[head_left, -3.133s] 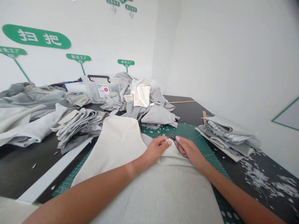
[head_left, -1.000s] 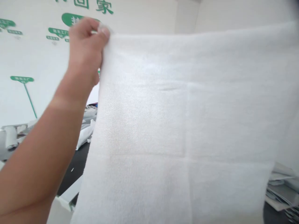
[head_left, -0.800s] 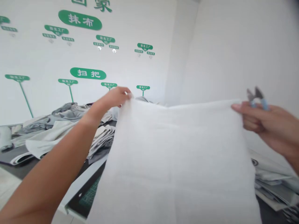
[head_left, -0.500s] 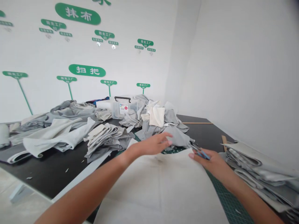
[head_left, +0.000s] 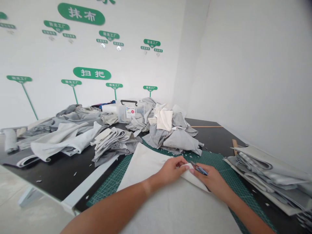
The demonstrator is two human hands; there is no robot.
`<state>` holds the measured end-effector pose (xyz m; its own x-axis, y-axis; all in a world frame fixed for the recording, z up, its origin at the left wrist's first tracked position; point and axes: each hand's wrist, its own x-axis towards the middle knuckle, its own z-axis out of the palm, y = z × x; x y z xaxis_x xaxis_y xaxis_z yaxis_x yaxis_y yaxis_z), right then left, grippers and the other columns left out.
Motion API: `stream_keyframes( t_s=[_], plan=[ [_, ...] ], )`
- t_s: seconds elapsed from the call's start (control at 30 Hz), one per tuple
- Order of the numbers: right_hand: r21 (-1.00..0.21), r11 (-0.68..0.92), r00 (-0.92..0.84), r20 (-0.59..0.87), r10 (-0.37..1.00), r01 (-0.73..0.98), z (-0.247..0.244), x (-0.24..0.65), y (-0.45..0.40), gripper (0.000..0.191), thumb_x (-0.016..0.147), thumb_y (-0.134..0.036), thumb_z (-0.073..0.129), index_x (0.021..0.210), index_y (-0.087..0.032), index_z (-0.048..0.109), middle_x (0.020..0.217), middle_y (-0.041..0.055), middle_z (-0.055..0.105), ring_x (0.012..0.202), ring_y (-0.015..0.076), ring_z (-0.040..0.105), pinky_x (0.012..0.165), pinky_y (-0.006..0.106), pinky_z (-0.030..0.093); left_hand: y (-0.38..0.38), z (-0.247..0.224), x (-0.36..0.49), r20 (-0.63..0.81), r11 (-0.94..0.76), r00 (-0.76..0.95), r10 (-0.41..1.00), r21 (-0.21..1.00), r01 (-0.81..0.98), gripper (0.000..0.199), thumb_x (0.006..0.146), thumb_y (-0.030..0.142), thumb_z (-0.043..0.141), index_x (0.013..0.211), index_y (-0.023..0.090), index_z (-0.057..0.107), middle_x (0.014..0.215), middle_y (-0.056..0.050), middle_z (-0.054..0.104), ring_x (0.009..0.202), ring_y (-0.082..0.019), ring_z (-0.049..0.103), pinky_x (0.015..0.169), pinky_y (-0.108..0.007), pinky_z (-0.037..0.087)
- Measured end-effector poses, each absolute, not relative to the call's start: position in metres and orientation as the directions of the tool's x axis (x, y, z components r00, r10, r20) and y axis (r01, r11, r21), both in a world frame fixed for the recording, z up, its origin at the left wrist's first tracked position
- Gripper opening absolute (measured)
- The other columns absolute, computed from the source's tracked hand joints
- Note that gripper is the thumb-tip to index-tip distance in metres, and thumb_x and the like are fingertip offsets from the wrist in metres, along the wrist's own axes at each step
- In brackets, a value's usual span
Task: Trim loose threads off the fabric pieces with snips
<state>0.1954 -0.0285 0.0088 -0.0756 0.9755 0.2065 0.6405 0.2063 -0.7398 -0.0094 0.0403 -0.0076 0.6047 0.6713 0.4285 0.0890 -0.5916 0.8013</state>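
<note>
A large off-white cloth (head_left: 180, 208) lies over the green cutting mat (head_left: 219, 162) in front of me, its upper right corner folded back. My left hand (head_left: 174, 167) pinches the cloth near that folded corner. Close beside it on the right, my right hand (head_left: 206, 177) holds small scissors (head_left: 201, 169) with blue handles, and its thumb and fingers also press the cloth edge. The scissor tips point toward my left hand, close to the cloth corner; whether they touch it is hard to tell.
Beyond the mat is a pile of grey and white cloths (head_left: 180, 136), with a clear plastic box (head_left: 122, 112) behind. Folded cloths (head_left: 113, 141) and loose ones (head_left: 70, 139) lie left. A stack of cloths (head_left: 270, 178) stands right, near a wooden strip (head_left: 234, 146).
Both hands have come closer together and nearer to me. My left hand, open above the cloth before, now pinches it. The cloth's corner has been drawn back, uncovering more mat.
</note>
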Motion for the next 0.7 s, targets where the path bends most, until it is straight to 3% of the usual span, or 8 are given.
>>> stream_keyframes(
  t_s=[0.13, 0.33, 0.5, 0.7],
  plan=[
    [-0.753, 0.217, -0.093, 0.204, 0.974, 0.622, 0.0, 0.196, -0.023, 0.04, 0.089, -0.055, 0.056, 0.094, -0.019, 0.07, 0.086, 0.002, 0.068, 0.083, 0.0231, 0.06, 0.073, 0.027, 0.046, 0.035, -0.008, -0.01, 0.503, -0.707, 0.586, 0.636, 0.684, 0.179, 0.019, 0.09, 0.038, 0.06, 0.096, 0.02, 0.061, 0.092, -0.001, 0.067, 0.084, -0.015, 0.057, 0.077, -0.024, 0.04],
    [-0.781, 0.216, -0.071, 0.215, 0.974, 0.586, 0.004, 0.192, -0.025, 0.04, 0.089, -0.054, 0.057, 0.104, -0.019, 0.069, 0.103, 0.0054, 0.071, 0.098, 0.0272, 0.062, 0.089, 0.032, 0.045, 0.033, -0.015, -0.009, 0.502, -0.747, 0.592, 0.63, 0.6, 0.285, 0.014, 0.086, 0.031, 0.063, 0.086, 0.02, 0.054, 0.08, 0.002, 0.061, 0.074, -0.013, 0.053, 0.066, -0.023, 0.035],
    [-0.753, 0.241, -0.1, 0.229, 0.968, 0.612, 0.0, 0.186, -0.027, 0.034, 0.09, -0.05, 0.059, 0.106, -0.021, 0.069, 0.101, 0.0031, 0.071, 0.096, 0.0244, 0.062, 0.084, 0.028, 0.046, 0.035, -0.02, -0.01, 0.463, -0.706, 0.572, 0.677, 0.628, 0.327, 0.015, 0.088, 0.034, 0.059, 0.091, 0.02, 0.059, 0.081, 0.0, 0.063, 0.072, -0.014, 0.054, 0.063, -0.023, 0.035],
    [-0.676, 0.156, 0.005, 0.231, 0.973, 0.72, -0.015, 0.191, -0.019, 0.034, 0.089, -0.055, 0.057, 0.088, -0.022, 0.067, 0.084, -0.0001, 0.068, 0.082, 0.0214, 0.061, 0.071, 0.026, 0.045, 0.035, -0.018, -0.01, 0.448, -0.721, 0.628, 0.637, 0.634, 0.28, 0.027, 0.093, 0.041, 0.052, 0.095, 0.021, 0.07, 0.085, -0.002, 0.07, 0.08, -0.018, 0.059, 0.074, -0.026, 0.041]
  ],
)
